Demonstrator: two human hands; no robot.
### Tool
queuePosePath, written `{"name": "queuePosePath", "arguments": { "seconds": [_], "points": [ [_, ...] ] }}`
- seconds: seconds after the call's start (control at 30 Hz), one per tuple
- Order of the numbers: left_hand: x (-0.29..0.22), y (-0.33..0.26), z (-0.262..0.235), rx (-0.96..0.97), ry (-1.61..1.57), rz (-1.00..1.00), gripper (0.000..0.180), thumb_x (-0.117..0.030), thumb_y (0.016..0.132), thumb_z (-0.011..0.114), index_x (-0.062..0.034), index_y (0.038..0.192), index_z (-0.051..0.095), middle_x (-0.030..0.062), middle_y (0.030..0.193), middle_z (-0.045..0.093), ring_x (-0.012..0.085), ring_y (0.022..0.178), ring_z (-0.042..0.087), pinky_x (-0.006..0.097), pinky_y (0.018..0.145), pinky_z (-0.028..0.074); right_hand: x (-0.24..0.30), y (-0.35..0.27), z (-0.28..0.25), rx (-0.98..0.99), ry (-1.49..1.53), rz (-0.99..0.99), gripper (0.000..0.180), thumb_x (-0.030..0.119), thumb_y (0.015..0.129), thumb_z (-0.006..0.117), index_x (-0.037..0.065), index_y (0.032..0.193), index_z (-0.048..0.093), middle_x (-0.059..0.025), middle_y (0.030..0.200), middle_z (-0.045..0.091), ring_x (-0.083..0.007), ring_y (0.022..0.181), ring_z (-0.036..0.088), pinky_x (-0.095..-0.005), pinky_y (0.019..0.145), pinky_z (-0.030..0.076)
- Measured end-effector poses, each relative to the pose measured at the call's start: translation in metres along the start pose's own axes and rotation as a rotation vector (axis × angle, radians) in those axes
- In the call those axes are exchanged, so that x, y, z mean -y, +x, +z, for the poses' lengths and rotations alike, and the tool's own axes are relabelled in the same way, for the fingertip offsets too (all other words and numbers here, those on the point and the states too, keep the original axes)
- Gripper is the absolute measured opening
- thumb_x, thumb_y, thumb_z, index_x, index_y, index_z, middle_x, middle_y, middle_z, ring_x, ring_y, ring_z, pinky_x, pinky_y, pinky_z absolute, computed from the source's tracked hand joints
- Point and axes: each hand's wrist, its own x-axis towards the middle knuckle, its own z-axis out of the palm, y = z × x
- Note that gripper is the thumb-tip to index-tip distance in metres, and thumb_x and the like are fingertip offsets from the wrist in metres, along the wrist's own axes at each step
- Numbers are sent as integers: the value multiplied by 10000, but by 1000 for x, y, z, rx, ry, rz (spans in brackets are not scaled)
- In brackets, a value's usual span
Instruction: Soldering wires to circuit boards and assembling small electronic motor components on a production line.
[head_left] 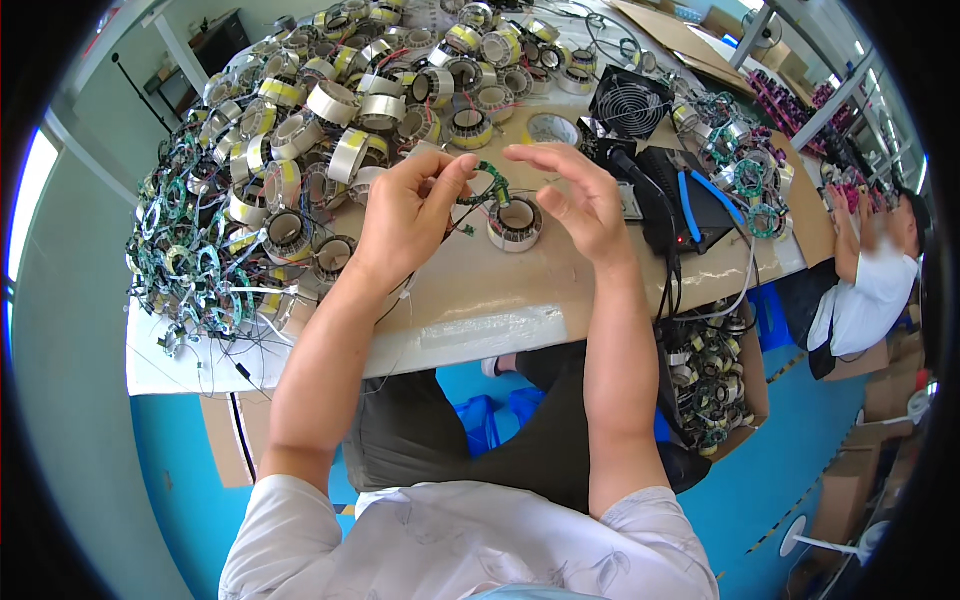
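My left hand (412, 208) is closed, its thumb and fingertips pinching a green ring-shaped circuit board (490, 178) with thin wires trailing from it. The board is held above a motor stator (517, 236), a ring-shaped coil core with a pale band, which sits on the brown cardboard table cover. To the right of the board, my right hand (588, 205) is raised with its fingers apart and nothing visible in it. Part of the stator's top is hidden behind the board.
Stators (335, 103) are heaped at the back left, beside tangled green ring boards (190, 270). On the right stand a black fan (630, 105) and a black box (672, 215) with a blue-handled tool (690, 205). A cardboard box (745, 425) of parts sits below; a co-worker (868, 290) sits far right.
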Motion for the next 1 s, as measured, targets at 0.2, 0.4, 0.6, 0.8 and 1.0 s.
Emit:
{"name": "queuePosePath", "arguments": {
  "seconds": [0.2,0.4,0.6,0.8,1.0],
  "points": [
    [-6,-7,6,32,-71,-42,256,-238,1009,660,10,982,715,21,722,681,34,575,532,233,501,432,2,3,12,-19,-164,-109,225,144,766,855,13,932,776,-95,930,755,-231,912,679,-349,855,504],
    [-1,-8,3,116,-83,19,248,-227,1000,671,4,1020,758,17,712,680,37,582,537,239,506,441,4,-1,12,-22,-93,-31,178,93,745,861,19,885,780,-69,854,753,-191,810,670,-319,779,506],
    [-12,-6,-17,242,70,171,163,-120,910,728,15,989,773,51,736,699,63,619,557,235,533,440,1,-2,15,3,23,18,163,50,739,850,30,887,786,-47,840,748,-152,797,660,-282,722,498],
    [-15,-5,-21,222,237,303,228,-8,817,766,11,1044,770,56,834,715,53,651,518,217,570,403,2,-2,18,29,-5,19,182,61,730,863,23,889,783,-47,828,738,-151,784,660,-273,700,494],
    [-13,-4,-21,-1,3,120,237,-23,822,788,-19,1058,778,13,811,710,33,650,522,214,557,415,2,-1,16,-84,-21,6,299,159,774,854,15,1019,760,-72,899,735,-171,818,678,-292,762,524]
  ]
}}
